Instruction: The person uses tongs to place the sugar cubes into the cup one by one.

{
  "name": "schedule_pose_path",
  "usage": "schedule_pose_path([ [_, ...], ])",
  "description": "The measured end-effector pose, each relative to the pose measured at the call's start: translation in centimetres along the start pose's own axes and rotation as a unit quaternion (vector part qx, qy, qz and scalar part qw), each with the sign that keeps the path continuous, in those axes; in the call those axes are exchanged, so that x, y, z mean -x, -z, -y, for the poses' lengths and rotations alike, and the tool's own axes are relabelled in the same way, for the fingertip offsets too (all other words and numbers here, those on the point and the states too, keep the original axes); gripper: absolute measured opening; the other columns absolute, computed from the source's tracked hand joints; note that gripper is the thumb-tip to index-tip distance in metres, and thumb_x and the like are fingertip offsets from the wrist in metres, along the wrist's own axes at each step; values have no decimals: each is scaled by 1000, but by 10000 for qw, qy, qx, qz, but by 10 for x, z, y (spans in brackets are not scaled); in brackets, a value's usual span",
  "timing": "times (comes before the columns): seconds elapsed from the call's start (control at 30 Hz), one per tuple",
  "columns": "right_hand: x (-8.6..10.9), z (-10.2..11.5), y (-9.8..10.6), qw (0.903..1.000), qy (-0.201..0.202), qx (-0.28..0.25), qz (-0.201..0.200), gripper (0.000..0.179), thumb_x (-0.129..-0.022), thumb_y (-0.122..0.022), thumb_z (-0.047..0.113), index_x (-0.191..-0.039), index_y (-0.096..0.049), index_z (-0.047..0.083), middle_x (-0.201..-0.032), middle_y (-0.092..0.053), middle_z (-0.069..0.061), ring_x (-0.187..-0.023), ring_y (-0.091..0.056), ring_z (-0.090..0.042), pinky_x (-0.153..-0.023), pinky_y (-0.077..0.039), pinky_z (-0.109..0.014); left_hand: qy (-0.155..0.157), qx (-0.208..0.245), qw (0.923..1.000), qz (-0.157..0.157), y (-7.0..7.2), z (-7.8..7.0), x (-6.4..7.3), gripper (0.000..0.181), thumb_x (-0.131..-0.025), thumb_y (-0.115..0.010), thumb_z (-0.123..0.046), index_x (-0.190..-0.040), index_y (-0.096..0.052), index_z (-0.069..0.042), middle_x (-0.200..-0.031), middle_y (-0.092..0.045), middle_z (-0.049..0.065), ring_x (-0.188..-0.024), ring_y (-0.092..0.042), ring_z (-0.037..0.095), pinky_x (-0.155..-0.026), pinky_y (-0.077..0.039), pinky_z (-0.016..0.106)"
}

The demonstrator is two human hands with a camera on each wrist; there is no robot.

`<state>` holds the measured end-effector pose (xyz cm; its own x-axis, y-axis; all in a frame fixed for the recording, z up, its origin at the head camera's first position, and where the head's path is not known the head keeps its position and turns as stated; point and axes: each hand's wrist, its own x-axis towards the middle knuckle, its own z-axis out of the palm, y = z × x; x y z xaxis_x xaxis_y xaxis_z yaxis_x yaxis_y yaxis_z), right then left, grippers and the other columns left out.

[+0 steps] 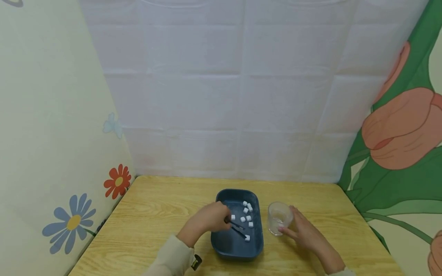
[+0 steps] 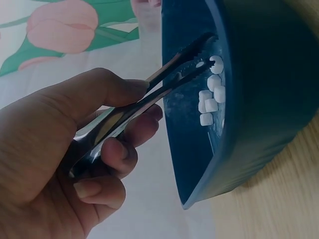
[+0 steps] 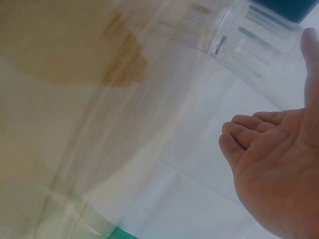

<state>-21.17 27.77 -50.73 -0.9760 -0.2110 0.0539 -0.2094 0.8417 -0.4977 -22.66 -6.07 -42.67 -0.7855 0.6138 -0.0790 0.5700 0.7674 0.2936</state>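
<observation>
Tongs reach among white cubes inside a blue tray, glass beside.

a plain, pale cream sleeve shows at the lower left of centre of the frame in the head view, its cuff ending short of the bare left hand. at the cuff's edge sits a small black wrist piece with a yellowish mark. a similar pale right cuff shows at the lower right edge, below the bare right hand.
</observation>
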Motion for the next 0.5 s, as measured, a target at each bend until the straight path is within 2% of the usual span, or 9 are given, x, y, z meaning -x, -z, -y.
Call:
schedule_pose_path([
  [0.17, 1, 0, 0, 10000, 49, -11, -52, 105, -90, -67, 59, -151, -25, -15, -154, -27, -40, -139, -33, -57, -109, -31, -68, 11, -104, 9999, 101, -4, -2, -3, 5, -91, -76, -24, -89, -78, -20, -75, -66, -13, -60, -54, 0, -59, -48, 21],
  [0.33, 2, 1, 1, 10000, 55, -51, -48, 105, -90, -67, 59, -151, -25, -15, -154, -28, -40, -139, -33, -57, -109, -31, -68, 85, -217, 9996, 156, -6, -6, -5, 8, -90, -77, -25, -83, -76, -20, -69, -61, -14, -57, -52, 2, -57, -45, 21],
  [0.5, 3, 1, 1, 9999, 66, -59, -49, 105, -90, -67, 58, -151, -25, -16, -154, -27, -40, -140, -33, -57, -109, -31, -68, 127, -308, 9992, 206, -8, -8, -6, 7, -89, -77, -25, -84, -76, -20, -69, -61, -14, -57, -51, 2, -57, -45, 21],
])
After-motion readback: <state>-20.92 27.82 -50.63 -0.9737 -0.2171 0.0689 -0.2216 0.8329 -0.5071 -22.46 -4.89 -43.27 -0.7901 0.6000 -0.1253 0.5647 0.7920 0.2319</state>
